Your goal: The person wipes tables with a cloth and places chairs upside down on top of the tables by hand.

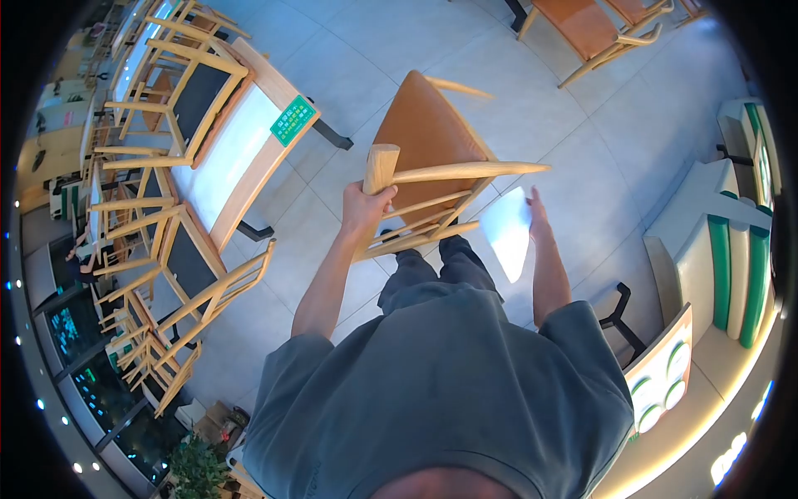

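Note:
A wooden chair with a tan seat (pixel 428 137) is tilted in front of my body. My left hand (pixel 366 206) is wrapped round its frame, just below the thick light wooden end at the left. To the right, my right hand (pixel 539 218) holds a white, pointed flat thing (pixel 508 233) that looks like a cloth or sheet; its fingers point up beside the thing's right edge. The white thing hangs near the chair's right side, close to the end of its curved wooden rail.
At the left, chairs (pixel 199 104) rest upturned on a table (pixel 278 96) with a green sign (pixel 294 121). Tan chairs (pixel 578 29) stand at the top right. A bench with green and white stripes (pixel 719 266) and a table (pixel 665 374) are at the right.

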### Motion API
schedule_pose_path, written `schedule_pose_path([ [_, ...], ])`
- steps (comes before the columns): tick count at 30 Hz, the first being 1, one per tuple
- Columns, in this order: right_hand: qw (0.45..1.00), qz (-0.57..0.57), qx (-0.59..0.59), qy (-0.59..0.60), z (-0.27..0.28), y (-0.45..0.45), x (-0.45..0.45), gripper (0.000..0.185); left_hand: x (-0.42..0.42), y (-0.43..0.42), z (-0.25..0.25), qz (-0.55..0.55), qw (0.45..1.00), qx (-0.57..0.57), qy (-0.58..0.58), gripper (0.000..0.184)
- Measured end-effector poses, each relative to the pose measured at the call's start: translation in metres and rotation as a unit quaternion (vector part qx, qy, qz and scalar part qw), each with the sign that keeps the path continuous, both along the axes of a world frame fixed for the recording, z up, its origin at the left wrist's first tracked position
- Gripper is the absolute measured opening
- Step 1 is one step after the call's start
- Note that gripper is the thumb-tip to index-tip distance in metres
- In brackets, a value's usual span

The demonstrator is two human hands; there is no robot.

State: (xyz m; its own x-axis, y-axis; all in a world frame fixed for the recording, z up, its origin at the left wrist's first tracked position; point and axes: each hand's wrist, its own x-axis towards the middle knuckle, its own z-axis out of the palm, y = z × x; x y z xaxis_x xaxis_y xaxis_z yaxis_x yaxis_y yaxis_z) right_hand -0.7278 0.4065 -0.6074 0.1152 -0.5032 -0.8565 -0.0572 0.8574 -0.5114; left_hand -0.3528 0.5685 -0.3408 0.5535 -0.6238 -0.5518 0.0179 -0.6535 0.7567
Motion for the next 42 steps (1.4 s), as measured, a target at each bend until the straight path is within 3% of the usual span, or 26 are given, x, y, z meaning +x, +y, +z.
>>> schedule_pose_path([
  [2, 0.992, -0.105, 0.026, -0.069, 0.035, -0.018, -0.008, 0.088, -0.008, 0.005, 0.022, -0.013, 0.999, -0.045, 0.027, 0.022],
  [6, 0.976, -0.174, 0.016, -0.127, 0.056, -0.047, -0.011, 0.085, -0.009, 0.030, 0.068, -0.019, 0.995, -0.088, 0.041, 0.021],
  [8, 0.920, -0.258, -0.119, -0.271, 0.066, -0.054, 0.003, 0.075, -0.004, 0.044, 0.090, -0.073, 0.992, -0.096, -0.020, 0.020],
  [9, 0.898, -0.325, -0.125, -0.270, 0.069, -0.050, 0.003, 0.056, -0.003, 0.051, 0.093, -0.070, 0.992, -0.102, -0.021, 0.020],
  [11, 0.895, -0.291, -0.164, -0.297, 0.099, -0.039, 0.007, 0.049, 0.002, 0.063, 0.097, -0.050, 0.989, -0.140, -0.017, 0.018],
  [12, 0.890, -0.257, -0.198, -0.322, 0.127, -0.040, 0.021, 0.045, 0.009, 0.070, 0.092, -0.044, 0.988, -0.149, -0.019, 0.018],
  [13, 0.899, -0.326, -0.200, -0.215, 0.179, -0.038, 0.054, 0.038, 0.020, 0.082, 0.080, -0.011, 0.986, -0.166, 0.006, 0.015],
  [14, 0.895, -0.329, -0.203, -0.220, 0.204, -0.044, 0.065, 0.038, 0.030, 0.089, 0.069, 0.015, 0.983, -0.182, 0.029, 0.013],
  [16, 0.891, -0.316, -0.176, -0.275, 0.236, -0.065, 0.081, 0.030, 0.032, 0.099, 0.051, 0.068, 0.975, -0.203, 0.059, 0.011],
  [20, 0.900, -0.237, -0.263, -0.255, 0.276, -0.110, 0.115, 0.021, 0.023, 0.129, -0.013, 0.208, 0.928, -0.242, 0.195, 0.011],
  [21, 0.887, -0.274, -0.289, -0.233, 0.291, -0.112, 0.130, 0.021, 0.020, 0.133, -0.026, 0.227, 0.913, -0.248, 0.230, 0.012],
  [25, 0.881, -0.222, -0.406, -0.094, 0.320, -0.130, 0.152, 0.023, 0.029, 0.131, -0.089, 0.237, 0.875, -0.284, 0.311, 0.013],
  [27, 0.862, -0.210, -0.452, -0.089, 0.348, -0.114, 0.167, 0.021, 0.034, 0.136, -0.120, 0.232, 0.831, -0.283, 0.419, 0.019],
  [28, 0.842, -0.197, -0.493, -0.090, 0.360, -0.106, 0.174, 0.020, 0.028, 0.133, -0.119, 0.228, 0.829, -0.283, 0.425, 0.019],
  [29, 0.842, -0.196, -0.491, -0.106, 0.370, -0.097, 0.181, 0.017, 0.024, 0.125, -0.115, 0.215, 0.877, -0.250, 0.348, 0.030],
  [30, 0.837, -0.180, -0.503, -0.118, 0.381, -0.083, 0.188, 0.013, 0.024, 0.117, -0.109, 0.199, 0.918, -0.217, 0.265, 0.040],
  [31, 0.833, -0.184, -0.504, -0.135, 0.387, -0.071, 0.195, 0.009, 0.032, 0.110, -0.104, 0.187, 0.920, -0.221, 0.262, 0.040],
  [33, 0.801, -0.150, -0.565, -0.130, 0.378, -0.058, 0.204, 0.006, 0.043, 0.100, -0.093, 0.285, 0.937, -0.193, 0.050, 0.068],
  [35, 0.798, -0.112, -0.571, -0.156, 0.376, -0.037, 0.210, 0.005, 0.047, 0.048, -0.026, 0.216, 0.932, -0.287, -0.037, 0.070],
  [37, 0.803, -0.092, -0.564, -0.168, 0.374, -0.018, 0.213, 0.005, 0.028, -0.013, 0.068, 0.059, 0.935, -0.336, -0.099, 0.062],
  [39, 0.813, -0.066, -0.560, -0.144, 0.375, -0.006, 0.209, 0.006, -0.007, -0.070, 0.140, -0.138, 0.880, -0.449, -0.070, 0.068],
  [40, 0.796, -0.048, -0.589, -0.132, 0.376, -0.001, 0.207, 0.007, -0.026, -0.096, 0.166, -0.240, 0.838, -0.466, -0.152, 0.070],
  [42, 0.775, -0.029, -0.619, -0.121, 0.377, 0.003, 0.202, 0.009, -0.085, -0.129, 0.218, -0.277, 0.846, -0.444, -0.103, 0.056],
])
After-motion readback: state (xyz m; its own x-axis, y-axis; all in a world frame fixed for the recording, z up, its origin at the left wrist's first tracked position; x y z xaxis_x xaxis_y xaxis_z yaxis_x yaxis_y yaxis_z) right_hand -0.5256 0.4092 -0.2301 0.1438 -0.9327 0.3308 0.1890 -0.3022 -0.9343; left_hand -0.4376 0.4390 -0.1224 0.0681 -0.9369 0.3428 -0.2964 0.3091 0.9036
